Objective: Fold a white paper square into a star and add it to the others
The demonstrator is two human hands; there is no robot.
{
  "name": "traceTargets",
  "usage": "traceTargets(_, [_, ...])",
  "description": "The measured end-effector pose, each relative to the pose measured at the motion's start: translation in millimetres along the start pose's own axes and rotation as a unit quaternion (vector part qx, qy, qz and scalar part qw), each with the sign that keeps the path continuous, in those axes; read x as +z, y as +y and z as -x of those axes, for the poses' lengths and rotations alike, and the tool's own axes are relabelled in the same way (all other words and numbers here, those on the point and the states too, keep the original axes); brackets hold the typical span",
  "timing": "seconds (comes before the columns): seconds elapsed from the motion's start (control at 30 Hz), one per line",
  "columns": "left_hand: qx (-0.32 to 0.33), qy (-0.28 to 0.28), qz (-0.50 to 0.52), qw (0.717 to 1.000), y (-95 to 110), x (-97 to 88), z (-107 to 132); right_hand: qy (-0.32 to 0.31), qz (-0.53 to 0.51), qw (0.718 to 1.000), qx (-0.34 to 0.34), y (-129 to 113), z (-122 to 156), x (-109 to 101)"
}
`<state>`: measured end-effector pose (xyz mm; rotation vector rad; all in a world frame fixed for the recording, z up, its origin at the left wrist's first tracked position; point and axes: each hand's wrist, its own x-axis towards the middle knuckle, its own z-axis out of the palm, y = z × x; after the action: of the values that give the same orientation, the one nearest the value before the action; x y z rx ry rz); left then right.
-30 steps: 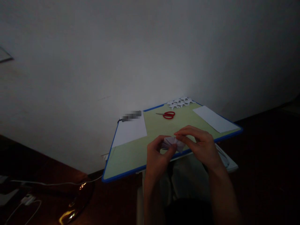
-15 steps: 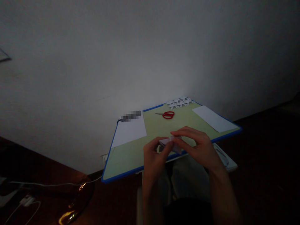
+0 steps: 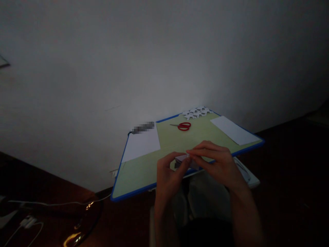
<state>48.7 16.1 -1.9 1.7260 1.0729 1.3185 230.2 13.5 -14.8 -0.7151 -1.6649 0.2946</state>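
A small piece of folded paper [image 3: 194,165] is held between both hands, just above the near edge of the green table [image 3: 138,175]. My left hand [image 3: 170,174] pinches its left side between thumb and fingers. From the right, my right hand [image 3: 216,160] has thumb and fingertips closed on the paper's upper part, close to the left thumb. The fingers hide much of the folds. Beyond the hands lie red-handled scissors [image 3: 184,126], blades pointing left. Several folded white paper shapes [image 3: 196,112] sit grouped at the table's far edge.
White sheets lie at the left [image 3: 142,142] and right [image 3: 233,130] of the table. A blurred-out dark object [image 3: 142,127] rests on the left sheet's far edge. The wall [image 3: 164,68] stands right behind the table. A white cable [image 3: 59,204] runs at lower left.
My right fingers have pressed down closer together over the paper's upper part, so less of it shows. The left hand keeps its hold, nearly unmoved.
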Motion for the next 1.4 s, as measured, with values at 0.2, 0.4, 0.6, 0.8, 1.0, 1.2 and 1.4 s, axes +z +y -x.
traceTargets(0.2, [-0.009, 0.001, 0.007, 1.000, -4.0, 0.9, -0.2, 0.025, 0.022, 0.999, 0.024, -0.4, -1.2, 6.1])
traceTargets(0.4, [-0.040, 0.009, 0.022, 0.999, -4.7, 2.1, -0.7, 0.026, 0.017, 0.995, 0.092, -2.8, -2.6, 6.1])
traceTargets(0.6, [-0.038, 0.005, 0.026, 0.999, -1.7, 3.9, -1.4, 0.004, -0.017, 0.993, 0.120, -5.5, -2.9, 3.0])
traceTargets(0.8, [-0.038, -0.023, 0.028, 0.999, 1.1, 3.4, 0.1, 0.009, -0.033, 0.991, 0.129, -5.3, -3.2, 2.3])
traceTargets(1.0, [-0.041, -0.054, 0.051, 0.996, 0.2, 3.6, 0.8, 0.061, -0.038, 0.989, 0.130, -3.7, -4.9, 4.8])
traceTargets(1.2, [-0.016, -0.016, 0.112, 0.993, -3.9, 6.4, -1.0, 0.089, -0.050, 0.985, 0.138, -1.8, -3.9, 6.4])
traceTargets(1.4, [-0.005, 0.024, 0.115, 0.993, -6.0, 9.9, -0.5, 0.094, -0.058, 0.984, 0.143, -5.2, -5.8, 7.7])
